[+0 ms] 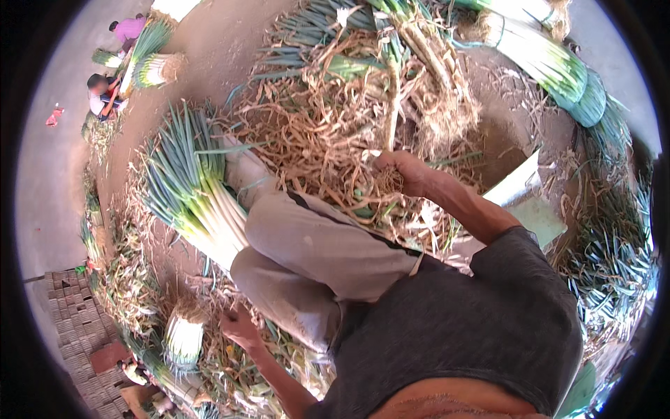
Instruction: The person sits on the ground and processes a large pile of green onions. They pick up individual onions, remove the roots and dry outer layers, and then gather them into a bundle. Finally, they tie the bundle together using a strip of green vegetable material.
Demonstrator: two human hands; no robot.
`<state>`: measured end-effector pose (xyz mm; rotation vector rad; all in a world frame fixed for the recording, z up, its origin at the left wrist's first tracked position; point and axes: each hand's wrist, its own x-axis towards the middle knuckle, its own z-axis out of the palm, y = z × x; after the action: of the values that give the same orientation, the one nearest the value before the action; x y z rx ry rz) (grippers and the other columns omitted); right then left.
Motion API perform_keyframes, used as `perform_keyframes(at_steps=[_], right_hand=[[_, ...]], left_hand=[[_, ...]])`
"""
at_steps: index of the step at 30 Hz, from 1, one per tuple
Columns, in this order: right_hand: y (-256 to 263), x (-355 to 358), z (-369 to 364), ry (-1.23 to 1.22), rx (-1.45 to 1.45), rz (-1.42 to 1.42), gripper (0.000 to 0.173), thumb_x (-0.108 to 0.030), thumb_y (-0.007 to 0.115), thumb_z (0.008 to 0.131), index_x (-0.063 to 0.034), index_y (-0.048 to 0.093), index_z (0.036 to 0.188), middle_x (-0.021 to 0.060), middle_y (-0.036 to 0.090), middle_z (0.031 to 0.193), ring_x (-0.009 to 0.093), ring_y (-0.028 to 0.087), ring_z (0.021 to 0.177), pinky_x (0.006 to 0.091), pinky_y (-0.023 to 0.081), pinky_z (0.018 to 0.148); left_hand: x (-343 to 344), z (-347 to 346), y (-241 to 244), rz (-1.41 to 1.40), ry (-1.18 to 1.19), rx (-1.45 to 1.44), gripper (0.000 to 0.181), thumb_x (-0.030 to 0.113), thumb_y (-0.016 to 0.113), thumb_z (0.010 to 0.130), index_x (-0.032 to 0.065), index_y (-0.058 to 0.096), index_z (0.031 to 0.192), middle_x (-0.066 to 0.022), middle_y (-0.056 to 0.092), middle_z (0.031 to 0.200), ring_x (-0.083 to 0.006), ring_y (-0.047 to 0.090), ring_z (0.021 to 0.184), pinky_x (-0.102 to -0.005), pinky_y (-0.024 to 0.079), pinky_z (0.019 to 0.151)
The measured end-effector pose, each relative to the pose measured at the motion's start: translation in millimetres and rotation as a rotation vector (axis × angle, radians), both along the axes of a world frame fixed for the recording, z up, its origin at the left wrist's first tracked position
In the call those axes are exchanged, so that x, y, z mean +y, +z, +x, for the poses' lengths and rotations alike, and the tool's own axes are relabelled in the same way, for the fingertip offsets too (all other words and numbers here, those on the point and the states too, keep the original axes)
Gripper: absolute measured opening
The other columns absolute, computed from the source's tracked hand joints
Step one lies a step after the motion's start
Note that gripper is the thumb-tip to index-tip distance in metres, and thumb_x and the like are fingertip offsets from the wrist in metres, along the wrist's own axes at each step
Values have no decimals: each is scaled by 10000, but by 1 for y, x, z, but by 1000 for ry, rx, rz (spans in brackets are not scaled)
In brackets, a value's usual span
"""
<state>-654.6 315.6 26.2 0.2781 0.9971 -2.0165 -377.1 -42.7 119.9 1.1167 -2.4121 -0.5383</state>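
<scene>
My right hand (411,170) grips a long green onion (392,112) at its root end. The roots hang below my fingers, and the stalk points away from me, its leaves over the untrimmed pile. My left hand (241,327) is low on my other side, fingers curled, beside the roots of a tied onion bundle (184,340). Whether it holds anything cannot be made out. A large bunch of clean green onions (204,194) rests against my knees and shin, leaves pointing away. Beyond my right hand lie more onions with dry skins and roots (434,68).
Peeled dry leaves (309,136) cover the ground before me. Tied onion bundles (549,63) lie at the far right, near a pale board (534,214). At the upper left, a person (102,97) sits by other bundles (157,69). Brick paving (78,319) lies at left.
</scene>
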Motion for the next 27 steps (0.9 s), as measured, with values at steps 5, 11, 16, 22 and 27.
perform_keyframes(at_steps=[5,11,16,22,27], right_hand=[[70,-25,65,107,86,-227,160,-94,651,755,15,619,867,76,621,808,143,590,678,270,473,545],[130,-78,142,33,227,-253,215,-220,642,809,-11,637,856,35,602,759,113,524,628,259,409,523],[143,-87,176,380,314,-208,313,-319,638,818,-7,630,795,-11,538,624,95,472,565,263,387,516],[123,-50,112,167,500,123,307,-304,542,865,-32,618,745,11,515,571,116,500,531,268,408,513],[91,-58,33,-359,200,-48,312,-260,601,840,-12,545,1021,87,608,900,181,569,768,314,464,684]], left_hand=[[85,-94,72,358,-240,136,190,102,596,818,52,461,694,-20,452,596,-107,392,509,-274,356,447],[167,-176,78,1163,-621,-259,382,333,571,884,-17,537,1034,-73,594,875,-131,555,725,-272,465,624],[163,-181,53,1299,-648,-484,282,272,594,863,-5,565,910,-67,590,730,-121,535,554,-236,417,436],[129,-138,69,943,-827,-332,243,167,621,834,-40,585,955,-21,554,669,-57,478,563,-230,380,487],[99,-86,84,783,-760,-150,275,121,655,795,-41,586,1008,-15,585,719,-57,521,611,-210,421,532]])
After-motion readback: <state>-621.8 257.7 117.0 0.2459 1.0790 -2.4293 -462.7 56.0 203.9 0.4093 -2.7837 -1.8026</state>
